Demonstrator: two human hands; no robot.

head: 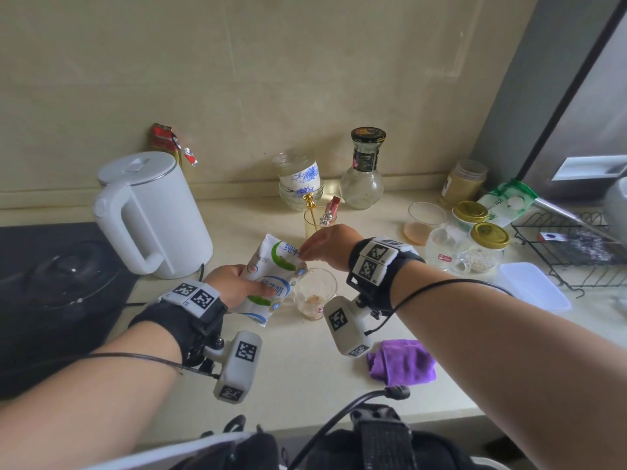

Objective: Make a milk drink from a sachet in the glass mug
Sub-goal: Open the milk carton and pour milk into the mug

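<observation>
A glass mug [315, 293] holding a little brownish powder at its bottom is shown on the counter [305, 368], just beside a white electric kettle [149, 215]. A milk pouch [271, 278] is gripped around its body by the left hand [234, 284], tilted beside the mug; its upper corner is pinched by the right hand [330, 245].

Clutter on the cream kitchen counter [305, 385]
White plastic electric kettle [152, 215] stands left; crumpled purple cloth [402, 362] lies near front; gold-lidded glass jars [488, 245] sit right.
</observation>
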